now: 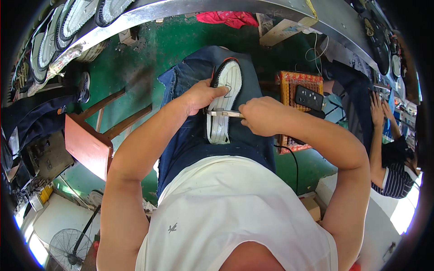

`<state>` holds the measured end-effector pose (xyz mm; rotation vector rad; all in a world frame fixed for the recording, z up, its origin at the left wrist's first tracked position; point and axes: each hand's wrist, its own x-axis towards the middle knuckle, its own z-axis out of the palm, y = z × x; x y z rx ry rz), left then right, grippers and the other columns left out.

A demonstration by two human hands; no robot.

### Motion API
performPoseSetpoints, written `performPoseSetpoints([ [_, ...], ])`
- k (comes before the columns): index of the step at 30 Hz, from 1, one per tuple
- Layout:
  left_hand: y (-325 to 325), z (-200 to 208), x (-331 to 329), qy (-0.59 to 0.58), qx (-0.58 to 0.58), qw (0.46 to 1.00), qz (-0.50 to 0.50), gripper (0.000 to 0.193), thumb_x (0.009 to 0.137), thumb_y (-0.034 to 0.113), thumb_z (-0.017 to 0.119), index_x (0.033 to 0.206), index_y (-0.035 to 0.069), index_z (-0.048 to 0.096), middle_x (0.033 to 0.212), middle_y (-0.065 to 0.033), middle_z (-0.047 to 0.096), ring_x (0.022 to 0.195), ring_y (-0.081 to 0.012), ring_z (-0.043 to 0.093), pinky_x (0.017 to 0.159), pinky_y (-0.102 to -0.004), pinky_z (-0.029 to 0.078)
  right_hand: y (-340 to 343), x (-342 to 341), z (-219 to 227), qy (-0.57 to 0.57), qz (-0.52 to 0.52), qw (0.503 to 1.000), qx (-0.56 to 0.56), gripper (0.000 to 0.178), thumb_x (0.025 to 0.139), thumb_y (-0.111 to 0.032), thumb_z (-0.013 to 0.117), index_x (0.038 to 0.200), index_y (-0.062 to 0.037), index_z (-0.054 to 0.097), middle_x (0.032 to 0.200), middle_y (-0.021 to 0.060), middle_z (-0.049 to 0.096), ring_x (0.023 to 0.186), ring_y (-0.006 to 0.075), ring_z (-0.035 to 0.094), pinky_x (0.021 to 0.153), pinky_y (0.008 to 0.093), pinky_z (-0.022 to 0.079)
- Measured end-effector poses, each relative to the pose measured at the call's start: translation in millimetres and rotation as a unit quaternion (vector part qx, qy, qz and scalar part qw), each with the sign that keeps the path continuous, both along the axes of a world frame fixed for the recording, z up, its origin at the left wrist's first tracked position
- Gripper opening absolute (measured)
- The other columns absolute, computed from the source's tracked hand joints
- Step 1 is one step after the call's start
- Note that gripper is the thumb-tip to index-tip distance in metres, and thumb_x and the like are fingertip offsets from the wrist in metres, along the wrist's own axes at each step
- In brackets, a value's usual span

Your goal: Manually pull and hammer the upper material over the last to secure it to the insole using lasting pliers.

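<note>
A shoe point(230, 77) rests on my lap, its pale underside facing up and a dark rim with an orange edge around its far end. My left hand point(202, 95) is closed on the shoe's left side, the thumb pressed on the pale underside. In my right hand point(262, 115) is a pair of metal pliers point(222, 113), held sideways. Their jaws lie across the near half of the shoe, at its left edge. Whether the jaws grip any material is too small to tell. My right fingers wrap round the handles, which are mostly hidden.
A metal bench point(181, 10) curves along the far side, with several similar shoes point(74, 20) at its left. To my left stands a reddish wooden stool point(88, 142). A beaded seat point(289, 86) at right carries a black phone point(308, 97). Another person's hands point(379, 108) are farther right.
</note>
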<state>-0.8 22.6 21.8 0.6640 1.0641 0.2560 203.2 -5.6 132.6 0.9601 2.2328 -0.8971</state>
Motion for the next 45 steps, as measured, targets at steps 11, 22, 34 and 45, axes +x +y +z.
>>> performPoseSetpoints([
  [11, 3, -9, -27, -0.116, 0.091, 0.985, -0.088, 0.072, 0.097, 0.023, 0.068, 0.155, 0.005, 0.028, 0.146, -0.0091, 0.050, 0.136, -0.0190, 0.043, 0.116, -0.0361, 0.032, -56, 7, -62, 0.182, -0.335, 0.924, -0.018, 0.026, 0.094, -0.024, 0.065, 0.095, 0.0019, 0.063, 0.087, 0.0250, 0.069, 0.087, 0.0435, 0.067, 0.080, 0.0510, 0.053],
  [22, -6, -13, -5, 0.029, 0.162, 0.977, -0.139, 0.075, 0.096, 0.025, 0.068, 0.148, -0.009, 0.026, 0.138, -0.0224, 0.055, 0.128, -0.0267, 0.054, 0.108, -0.0343, 0.043, -50, 7, -20, 0.045, -0.039, 0.985, 0.161, 0.018, 0.080, -0.008, 0.065, 0.094, 0.0023, 0.062, 0.083, 0.0168, 0.068, 0.079, 0.0315, 0.070, 0.068, 0.0395, 0.057],
  [34, -46, -15, -13, -0.009, 0.171, 0.981, -0.095, 0.090, 0.102, 0.017, 0.059, 0.162, 0.017, -0.007, 0.156, -0.0124, 0.036, 0.140, -0.0205, 0.037, 0.116, -0.0321, 0.031, -97, 27, -50, 0.080, -0.246, 0.966, -0.015, 0.017, 0.089, -0.015, 0.064, 0.094, 0.0011, 0.061, 0.091, 0.0221, 0.070, 0.086, 0.0379, 0.070, 0.076, 0.0469, 0.056],
  [45, -86, -26, -1, 0.165, 0.362, 0.915, -0.063, 0.102, 0.091, 0.022, 0.069, 0.157, -0.004, -0.005, 0.160, -0.0322, 0.013, 0.151, -0.0398, 0.016, 0.124, -0.0412, 0.015, -116, 43, -46, 0.042, -0.146, 0.988, 0.007, 0.016, 0.083, -0.004, 0.060, 0.095, 0.0057, 0.062, 0.082, 0.0205, 0.069, 0.078, 0.0378, 0.071, 0.072, 0.0437, 0.058],
])
